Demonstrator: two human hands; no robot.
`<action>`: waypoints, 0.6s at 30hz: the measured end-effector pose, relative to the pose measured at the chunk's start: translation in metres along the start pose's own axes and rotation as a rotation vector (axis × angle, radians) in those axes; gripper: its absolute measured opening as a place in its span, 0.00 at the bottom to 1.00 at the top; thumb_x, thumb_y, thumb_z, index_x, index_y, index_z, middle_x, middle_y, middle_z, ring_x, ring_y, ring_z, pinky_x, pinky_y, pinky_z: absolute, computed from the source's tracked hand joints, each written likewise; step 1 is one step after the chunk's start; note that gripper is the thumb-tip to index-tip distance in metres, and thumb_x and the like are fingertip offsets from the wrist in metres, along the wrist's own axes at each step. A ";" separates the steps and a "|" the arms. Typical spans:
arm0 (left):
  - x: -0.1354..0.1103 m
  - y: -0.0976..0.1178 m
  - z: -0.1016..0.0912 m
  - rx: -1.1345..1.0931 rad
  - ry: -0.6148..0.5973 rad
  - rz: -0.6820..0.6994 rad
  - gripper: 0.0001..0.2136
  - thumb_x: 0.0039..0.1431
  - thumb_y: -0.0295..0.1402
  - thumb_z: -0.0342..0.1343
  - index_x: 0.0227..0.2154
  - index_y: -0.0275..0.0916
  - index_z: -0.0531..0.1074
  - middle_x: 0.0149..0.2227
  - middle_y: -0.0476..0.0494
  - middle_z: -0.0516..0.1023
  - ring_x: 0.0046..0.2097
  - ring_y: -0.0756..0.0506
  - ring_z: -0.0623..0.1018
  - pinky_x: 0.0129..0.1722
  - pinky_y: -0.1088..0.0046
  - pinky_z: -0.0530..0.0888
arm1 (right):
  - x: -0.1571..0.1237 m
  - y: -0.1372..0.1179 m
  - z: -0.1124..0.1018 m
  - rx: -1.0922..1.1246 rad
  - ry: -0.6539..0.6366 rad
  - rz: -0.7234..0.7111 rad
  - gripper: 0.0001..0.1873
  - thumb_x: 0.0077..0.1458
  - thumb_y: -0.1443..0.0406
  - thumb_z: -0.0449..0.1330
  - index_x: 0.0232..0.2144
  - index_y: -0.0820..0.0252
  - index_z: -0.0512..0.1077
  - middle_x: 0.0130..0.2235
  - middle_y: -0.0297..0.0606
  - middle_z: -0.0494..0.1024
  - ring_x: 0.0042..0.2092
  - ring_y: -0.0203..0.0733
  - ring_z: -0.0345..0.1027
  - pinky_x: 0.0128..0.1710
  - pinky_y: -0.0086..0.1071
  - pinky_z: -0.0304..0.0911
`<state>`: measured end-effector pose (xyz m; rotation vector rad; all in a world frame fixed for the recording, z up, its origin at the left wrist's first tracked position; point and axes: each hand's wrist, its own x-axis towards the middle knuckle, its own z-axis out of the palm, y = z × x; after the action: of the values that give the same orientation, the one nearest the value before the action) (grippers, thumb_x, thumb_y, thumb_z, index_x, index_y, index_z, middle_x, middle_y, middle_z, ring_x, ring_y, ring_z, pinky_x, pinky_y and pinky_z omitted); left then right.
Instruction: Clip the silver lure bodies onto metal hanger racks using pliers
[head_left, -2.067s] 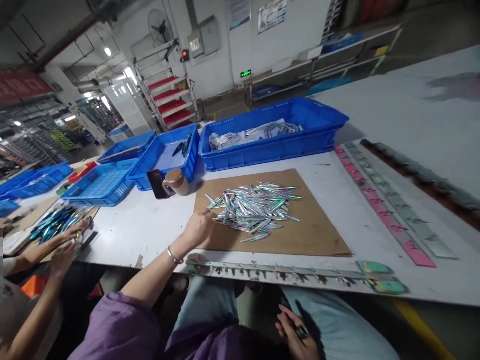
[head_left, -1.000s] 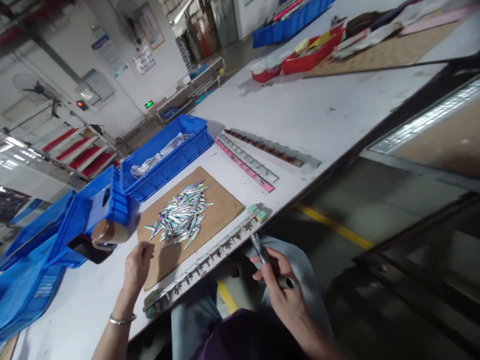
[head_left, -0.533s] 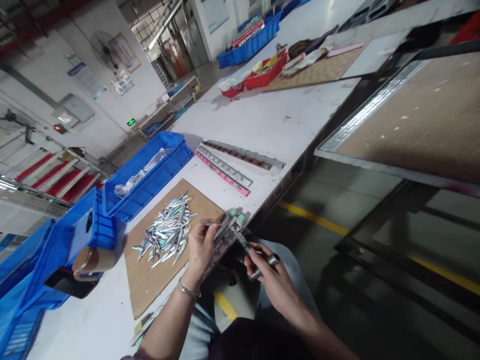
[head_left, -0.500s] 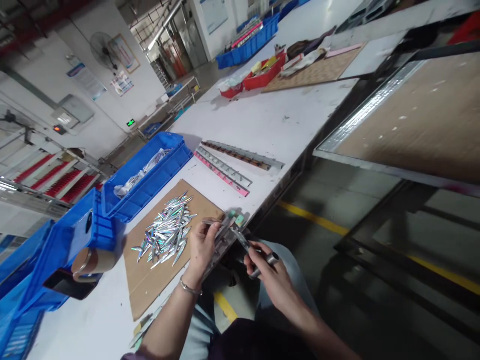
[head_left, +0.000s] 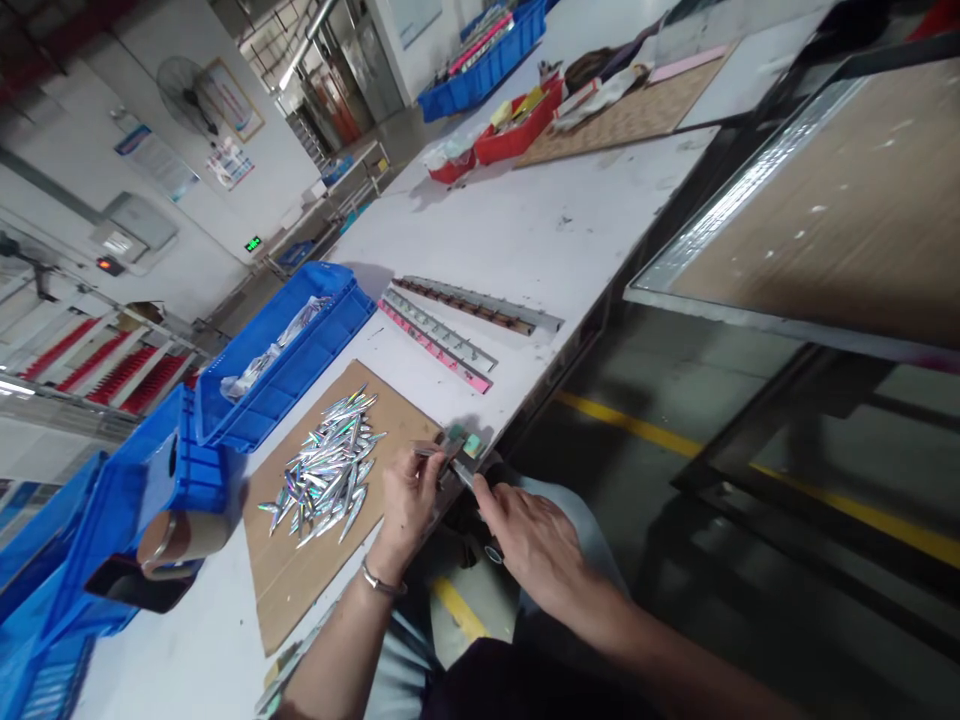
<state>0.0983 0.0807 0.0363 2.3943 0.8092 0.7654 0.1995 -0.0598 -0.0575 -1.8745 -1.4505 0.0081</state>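
My left hand (head_left: 407, 497) is closed in a pinch on a slim silver piece (head_left: 427, 450) near the table edge. It resembles the shiny, pointed pieces (head_left: 330, 470) piled on the cardboard sheet (head_left: 281, 600) to the left. My right hand (head_left: 531, 530) is wrapped round metal pliers (head_left: 463, 474), whose tip reaches close to the left fingertips; most of the handles are hidden under the palm. Whether the tip touches the silver piece I cannot tell. Just beyond the hands, a small green block (head_left: 472, 446) sits at the edge.
Toothed strips, one pink (head_left: 435, 345), lie on the white table (head_left: 517, 235). Blue crates (head_left: 281, 350) line the left side, beside a brown mug (head_left: 169, 540) and a phone (head_left: 135, 582). Red bins (head_left: 517, 130) stand farther back. A brown-topped table (head_left: 825, 200) is at right.
My right hand has moved in towards the left, turning palm down and bringing the pliers' tip to the left fingertips. My left hand keeps its pinch. The whole view has shifted slightly.
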 end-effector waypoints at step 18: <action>0.000 -0.003 0.001 0.051 -0.019 0.060 0.10 0.70 0.38 0.53 0.36 0.41 0.75 0.33 0.43 0.80 0.35 0.45 0.79 0.38 0.69 0.73 | 0.011 -0.005 0.001 2.052 -0.216 0.925 0.16 0.57 0.52 0.62 0.33 0.58 0.70 0.25 0.30 0.67 0.21 0.31 0.56 0.19 0.24 0.48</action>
<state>0.0976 0.0825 0.0331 2.4780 0.7608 0.7532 0.1992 -0.0502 -0.0508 -0.4724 -0.0014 1.4846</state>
